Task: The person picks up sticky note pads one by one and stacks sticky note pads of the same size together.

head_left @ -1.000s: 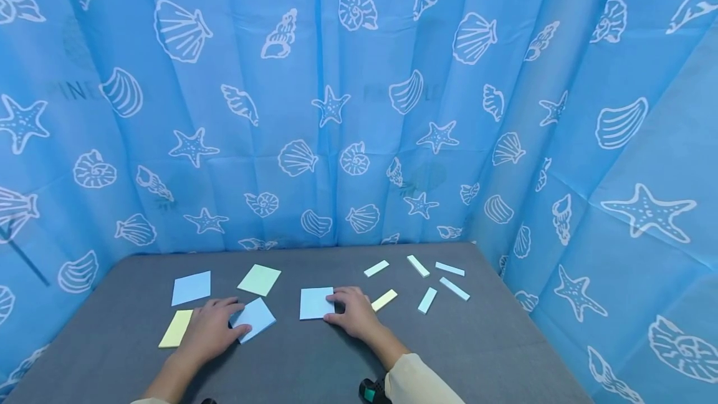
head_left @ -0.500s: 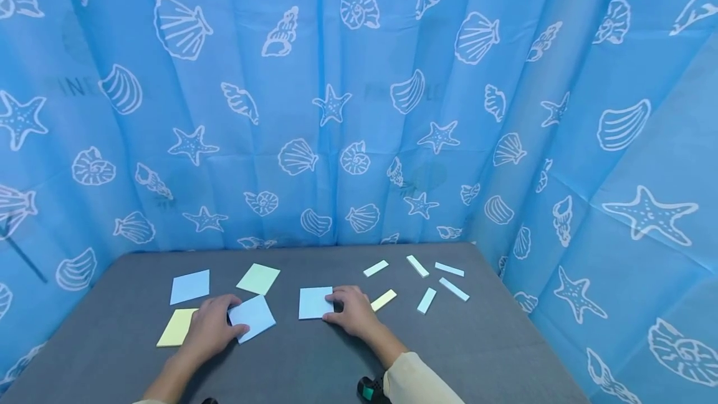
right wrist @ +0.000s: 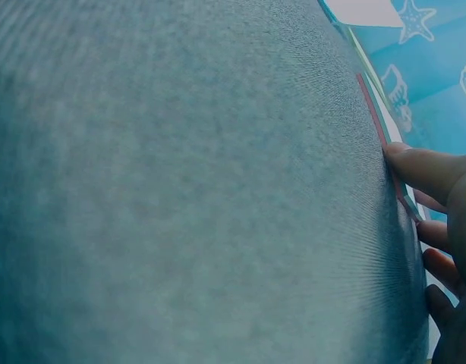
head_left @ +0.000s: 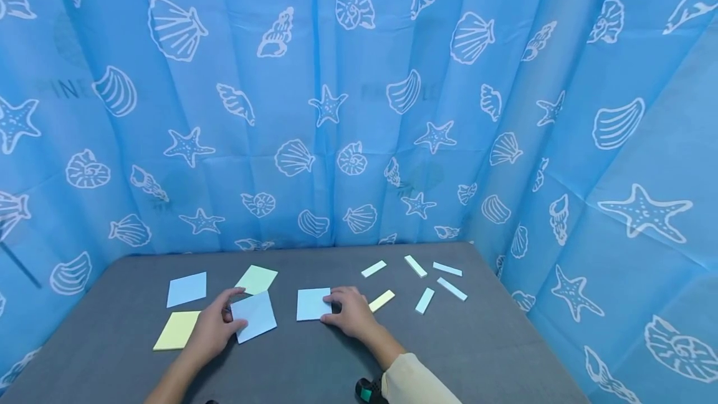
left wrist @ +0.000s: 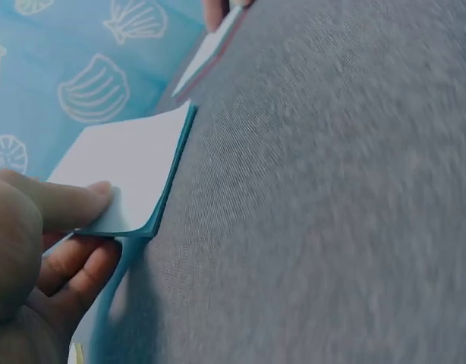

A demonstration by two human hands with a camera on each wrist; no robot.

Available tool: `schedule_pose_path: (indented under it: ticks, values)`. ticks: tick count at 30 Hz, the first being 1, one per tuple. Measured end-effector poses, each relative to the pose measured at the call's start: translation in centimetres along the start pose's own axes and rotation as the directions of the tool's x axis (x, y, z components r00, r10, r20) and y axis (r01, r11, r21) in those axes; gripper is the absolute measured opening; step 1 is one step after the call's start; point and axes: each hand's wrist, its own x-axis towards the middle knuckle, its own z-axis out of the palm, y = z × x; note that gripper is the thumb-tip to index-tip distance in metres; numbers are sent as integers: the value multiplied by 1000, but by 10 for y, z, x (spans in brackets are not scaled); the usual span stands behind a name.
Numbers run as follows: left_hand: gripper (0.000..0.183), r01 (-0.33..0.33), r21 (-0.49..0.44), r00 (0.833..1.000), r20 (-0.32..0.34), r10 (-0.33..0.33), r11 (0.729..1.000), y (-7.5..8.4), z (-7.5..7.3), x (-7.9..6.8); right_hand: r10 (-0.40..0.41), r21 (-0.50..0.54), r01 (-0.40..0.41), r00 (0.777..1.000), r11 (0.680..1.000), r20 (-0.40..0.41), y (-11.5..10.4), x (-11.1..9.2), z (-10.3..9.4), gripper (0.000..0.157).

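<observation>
My left hand [head_left: 212,328] pinches a square blue sticky note pad [head_left: 257,318] by its left side. In the left wrist view the thumb lies on top of that pad [left wrist: 130,163] and fingers are under it; its held edge is raised off the table. To the right, my right hand [head_left: 354,315] grips the right side of a pale blue sticky note pad [head_left: 311,304] lying on the table. From the right wrist, its red lower edge [right wrist: 373,110] shows, with the thumb against it. The underside of this pad is hidden.
A yellow pad [head_left: 176,330], a blue pad [head_left: 187,290] and a green pad [head_left: 259,278] lie at the left. Several narrow strips, such as a yellow one [head_left: 381,301] and a blue one [head_left: 452,288], lie at the right. A shell-patterned curtain [head_left: 331,179] encloses the grey table [head_left: 477,360].
My left hand has taken hold of the blue pad's left side and raised it, with fingers now beneath; the pad has turned slightly. The right hand keeps its place.
</observation>
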Motion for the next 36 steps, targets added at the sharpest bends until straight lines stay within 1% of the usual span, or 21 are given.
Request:
schedule_pose_path:
  ticks: [3, 6, 8, 10, 12, 16, 18, 21, 23, 25, 26, 28, 29, 30, 32, 33, 36]
  values:
    - [74, 16, -75, 999, -30, -19, 997, 2, 2, 1, 2, -8, -2, 1000, 1000, 2, -1, -1, -1, 40]
    - [79, 50, -172, 997, -46, -59, 984, 4, 8, 3, 11, -12, -11, 1000, 1000, 9, -2, -1, -1, 41]
    - [79, 79, -240, 994, -50, -94, 968, 6, 12, 4, 17, -16, -17, 1000, 1000, 15, -3, -1, -1, 41]
    - [79, 108, -306, 990, -57, -132, 946, 8, 16, 5, 27, -12, -27, 999, 1000, 24, -3, -1, -1, 41]
    - [78, 122, -354, 985, -72, -157, 927, 11, 21, 6, 31, -10, -31, 999, 999, 26, -3, -1, 0, 41]
    - [75, 123, -419, 978, -103, -182, 899, 22, 30, 10, 32, -4, -32, 999, 999, 24, -2, -1, 1, 41]
    - [74, 129, -425, 976, -103, -190, 896, 28, 35, 14, 32, -7, -32, 999, 999, 22, -2, -1, 1, 41]
    - [74, 144, -426, 977, -84, -198, 893, 36, 45, 19, 36, -8, -36, 999, 999, 24, -1, 0, 1, 40]
    - [75, 152, -411, 978, -69, -197, 899, 39, 51, 22, 36, -10, -36, 999, 999, 26, -1, 0, 1, 40]
    - [74, 140, -373, 982, -65, -177, 917, 42, 58, 24, 31, -11, -31, 999, 999, 25, -1, 0, 1, 40]
    - [72, 126, -328, 985, -68, -156, 936, 44, 61, 25, 27, -11, -27, 999, 1000, 24, -1, 0, 2, 40]
    - [63, 67, -207, 993, -84, -86, 976, 46, 66, 25, 18, -17, -18, 1000, 1000, 20, -1, -1, 2, 40]
    - [58, 38, -141, 994, -93, -52, 989, 47, 68, 25, 13, -21, -13, 1000, 1000, 18, 0, -1, 2, 40]
    - [53, 11, -75, 995, -102, -18, 997, 48, 70, 25, 7, -27, -7, 1000, 1000, 15, 0, -2, 2, 40]
    - [46, -33, 35, 994, -108, 37, 999, 51, 73, 23, 1, -42, 0, 1000, 999, 11, 0, -2, 3, 40]
    - [45, -47, 72, 993, -104, 54, 996, 52, 74, 23, -2, -50, 2, 1000, 999, 8, 0, -2, 3, 40]
    - [49, -62, 145, 996, -57, 71, 987, 56, 75, 21, -6, -71, 6, 1000, 997, 2, 0, -3, 4, 44]
